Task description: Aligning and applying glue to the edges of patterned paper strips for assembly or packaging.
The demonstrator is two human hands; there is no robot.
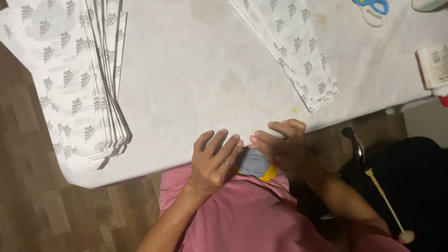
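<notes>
The left hand (214, 161) lies at the near edge of the table (196, 74) with its fingers spread and flat, a ring on one of them, holding nothing; the right hand (280, 147) sits just beside it, fingers loosely curled with the tips toward the left hand, and I cannot tell whether it pinches anything. Between and under the two hands is a small grey-blue piece with a yellow edge (255, 165), resting against the pink shirt (242, 214), perhaps kept there close to the body so both hands can reach it; what it is cannot be told. A thick stack of printed paper sheets (79, 79) hangs over the left corner of the table; a thinner folded stack (298, 51) lies well apart on the right, leaving bare cloth before the hands; blue-handled scissors (373, 9) and a white bottle (434, 65) sit at the far right edge.
</notes>
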